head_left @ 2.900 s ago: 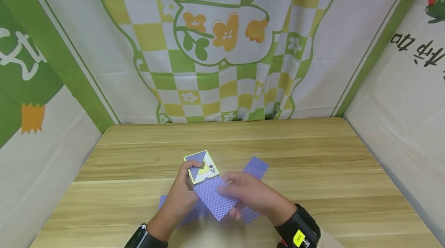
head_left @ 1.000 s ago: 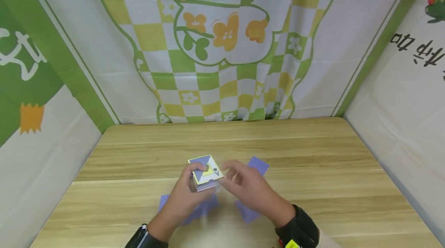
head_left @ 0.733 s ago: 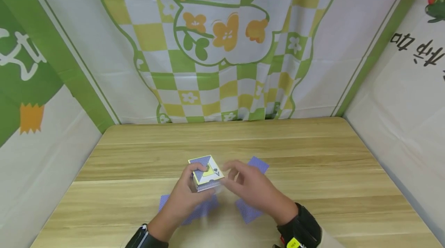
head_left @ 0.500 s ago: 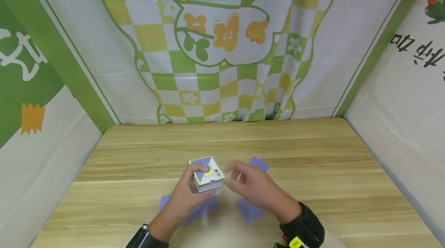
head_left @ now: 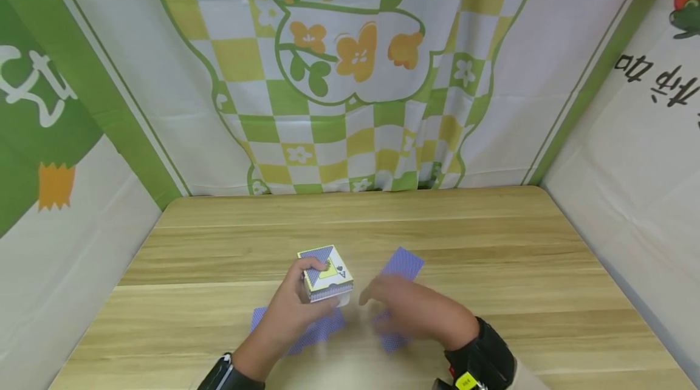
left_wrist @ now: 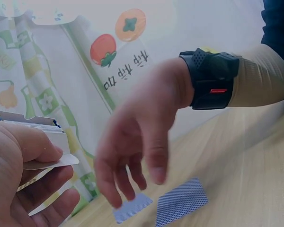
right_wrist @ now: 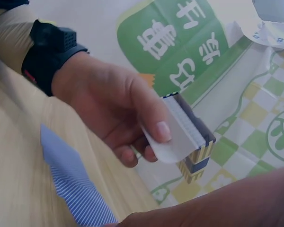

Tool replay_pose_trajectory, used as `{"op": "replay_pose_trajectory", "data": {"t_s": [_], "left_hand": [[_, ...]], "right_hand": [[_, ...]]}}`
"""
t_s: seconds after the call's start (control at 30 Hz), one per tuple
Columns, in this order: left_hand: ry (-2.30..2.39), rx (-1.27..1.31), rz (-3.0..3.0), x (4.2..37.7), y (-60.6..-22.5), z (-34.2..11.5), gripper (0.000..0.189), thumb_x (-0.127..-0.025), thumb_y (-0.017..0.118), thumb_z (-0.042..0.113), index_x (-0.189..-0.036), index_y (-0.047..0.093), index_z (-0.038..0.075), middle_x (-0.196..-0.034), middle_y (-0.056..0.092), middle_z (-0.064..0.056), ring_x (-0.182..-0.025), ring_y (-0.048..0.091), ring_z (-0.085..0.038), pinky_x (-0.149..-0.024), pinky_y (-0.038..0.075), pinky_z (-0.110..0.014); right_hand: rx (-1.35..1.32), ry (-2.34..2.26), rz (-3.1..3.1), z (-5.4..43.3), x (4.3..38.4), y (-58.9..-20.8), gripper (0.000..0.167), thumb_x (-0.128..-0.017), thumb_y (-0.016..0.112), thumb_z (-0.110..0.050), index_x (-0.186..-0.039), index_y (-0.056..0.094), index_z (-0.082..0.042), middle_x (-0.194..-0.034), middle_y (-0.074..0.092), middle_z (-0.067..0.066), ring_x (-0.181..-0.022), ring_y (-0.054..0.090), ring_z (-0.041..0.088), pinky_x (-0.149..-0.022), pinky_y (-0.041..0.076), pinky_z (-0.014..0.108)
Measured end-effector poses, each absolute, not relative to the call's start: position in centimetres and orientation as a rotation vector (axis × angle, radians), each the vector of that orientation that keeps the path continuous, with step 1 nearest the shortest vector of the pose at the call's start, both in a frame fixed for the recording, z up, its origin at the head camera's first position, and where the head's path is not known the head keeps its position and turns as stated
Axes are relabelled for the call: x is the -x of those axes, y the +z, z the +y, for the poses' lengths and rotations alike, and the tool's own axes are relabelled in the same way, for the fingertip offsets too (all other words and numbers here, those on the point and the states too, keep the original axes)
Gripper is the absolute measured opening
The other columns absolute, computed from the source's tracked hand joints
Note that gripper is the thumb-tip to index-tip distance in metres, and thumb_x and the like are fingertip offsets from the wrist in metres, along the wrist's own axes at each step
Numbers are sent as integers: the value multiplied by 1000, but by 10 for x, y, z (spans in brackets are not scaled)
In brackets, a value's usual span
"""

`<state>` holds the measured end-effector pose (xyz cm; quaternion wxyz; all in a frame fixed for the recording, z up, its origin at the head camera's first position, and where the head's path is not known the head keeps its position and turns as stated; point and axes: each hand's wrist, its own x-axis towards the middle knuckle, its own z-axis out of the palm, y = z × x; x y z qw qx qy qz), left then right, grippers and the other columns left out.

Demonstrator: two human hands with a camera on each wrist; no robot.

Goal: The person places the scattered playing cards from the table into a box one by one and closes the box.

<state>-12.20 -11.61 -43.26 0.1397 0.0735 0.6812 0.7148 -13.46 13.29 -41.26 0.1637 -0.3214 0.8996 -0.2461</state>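
My left hand (head_left: 290, 302) holds a playing card box (head_left: 330, 270) with an ace printed on its front. In the right wrist view, the thumb lies along its white flap (right_wrist: 173, 151), which is folded out, and a stack of cards (right_wrist: 187, 120) sits inside the box. My right hand (head_left: 415, 305), blurred by motion, is apart from the box on its right. Its fingers hang loosely bent and hold nothing in the left wrist view. Beneath it, blue-backed playing cards (head_left: 403, 262) lie face down on the table. More blue-backed cards (head_left: 322, 329) lie below the left hand, partly hidden.
The wooden table (head_left: 219, 238) reaches back to a checkered green and yellow curtain (head_left: 339, 135). Printed cloth walls (head_left: 629, 183) stand on both sides. Each wrist wears a black strap (head_left: 481, 356).
At first, my right hand held a blue-backed card partway out of the box mouth; that card went inside. Since then, the right hand has drawn away from the box, down and right. The left hand barely moved.
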Motion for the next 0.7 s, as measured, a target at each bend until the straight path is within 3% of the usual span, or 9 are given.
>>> {"op": "replay_pose_trajectory", "data": {"t_s": [0.2, 0.43, 0.7], "left_hand": [[2069, -233, 1961, 122, -432, -116, 60, -86, 74, 0, -131, 35, 12, -142, 35, -33, -114, 63, -34, -88, 57, -32], [2065, -223, 1971, 122, -432, -114, 59, -85, 73, -2, -130, 36, 10, -143, 39, -35, -117, 62, -37, -89, 56, -32], [2067, -206, 1963, 123, -433, -114, 60, -85, 73, -2, -130, 36, 10, -144, 38, -35, -118, 62, -38, -89, 56, -31]], "right_hand": [[959, -538, 2561, 138, 132, -419, 49, -80, 84, -21, -125, 67, -15, -118, 61, -4, -111, 53, 12, -93, 49, 31], [859, -365, 2494, 146, 123, -423, 76, -65, 94, -31, -134, 62, -28, -130, 54, -10, -113, 48, 12, -93, 50, 34], [914, -259, 2560, 146, 116, -425, 85, -58, 90, -13, -135, 59, -29, -123, 53, -11, -104, 46, 10, -89, 50, 32]]}}
